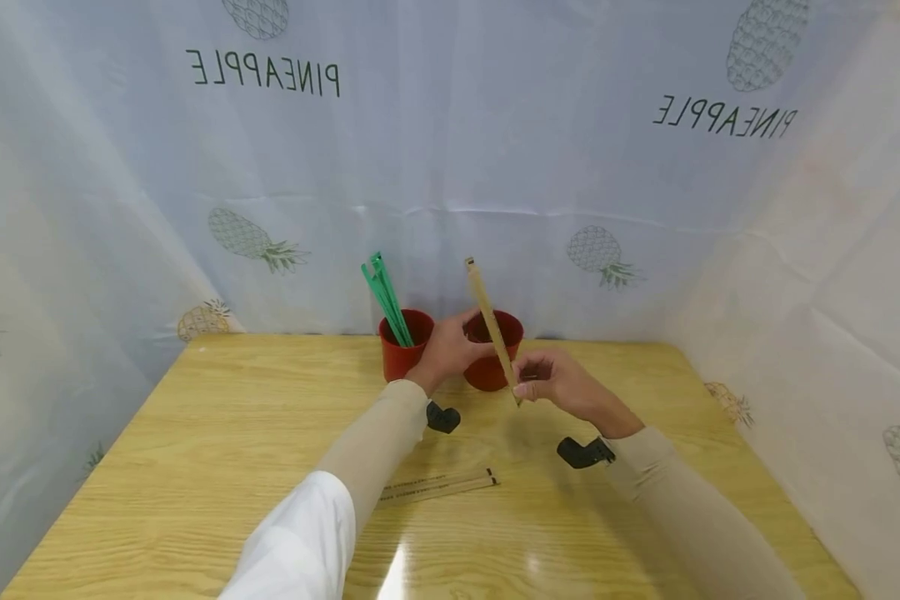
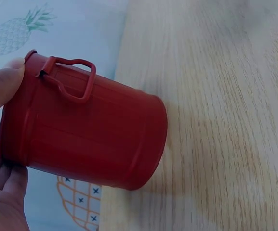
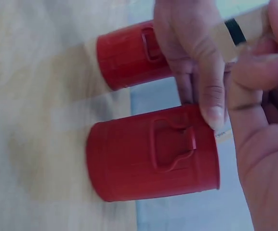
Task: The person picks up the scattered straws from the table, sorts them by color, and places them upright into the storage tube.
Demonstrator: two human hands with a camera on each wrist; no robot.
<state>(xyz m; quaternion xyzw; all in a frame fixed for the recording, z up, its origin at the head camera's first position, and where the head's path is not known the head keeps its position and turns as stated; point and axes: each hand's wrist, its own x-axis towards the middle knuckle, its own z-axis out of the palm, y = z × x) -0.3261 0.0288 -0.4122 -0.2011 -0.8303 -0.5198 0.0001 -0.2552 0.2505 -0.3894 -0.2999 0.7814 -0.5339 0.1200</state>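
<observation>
My left hand (image 1: 450, 348) grips the right-hand small red metal bucket (image 2: 95, 120) at its rim, thumb on one side and fingers on the other. This bucket has a wire-like side handle and stands upright on the table. Just to its right, my right hand (image 1: 562, 385) pinches the lower end of a long, slim tan stick with a dark band (image 1: 489, 312), which looks paper-wrapped. The stick leans up and left, overlapping the bucket's mouth in the head view. Left of my left hand stands a second red bucket (image 1: 399, 360) holding several slim green sticks (image 1: 387, 296).
On the wooden table (image 1: 270, 433) lie a few more tan printed sticks (image 1: 450, 486), partly behind my left forearm. A pale curtain (image 1: 450, 150) with pineapple prints hangs behind the buckets and along both sides.
</observation>
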